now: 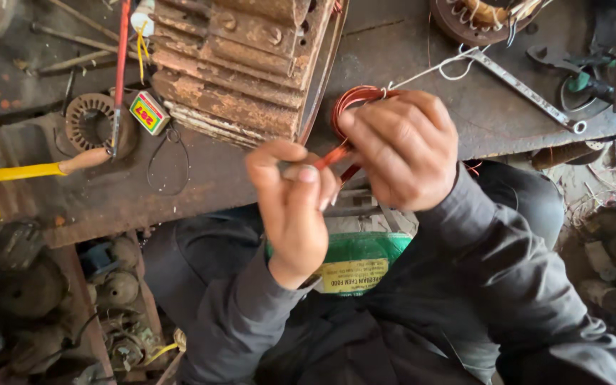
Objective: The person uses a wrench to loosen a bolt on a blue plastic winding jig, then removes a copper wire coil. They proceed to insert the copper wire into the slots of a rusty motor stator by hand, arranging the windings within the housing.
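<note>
My right hand (402, 150) grips a coil of red-orange copper wire (356, 98) in front of the workbench edge. My left hand (291, 207) pinches the loose end of that wire (331, 157) between thumb and fingers, just left of my right hand. A white string (429, 70) runs from the coil toward the upper right. Both arms wear dark grey sleeves. Much of the coil is hidden behind my right fingers.
A rusty ribbed motor housing (240, 64) stands on the dark metal bench (393, 43). A stator ring (90, 120), a small colourful box (148, 112), a yellow tool (8, 173), a wrench (522, 89) and pliers (579, 71) lie around. A green sack (361, 260) sits in my lap.
</note>
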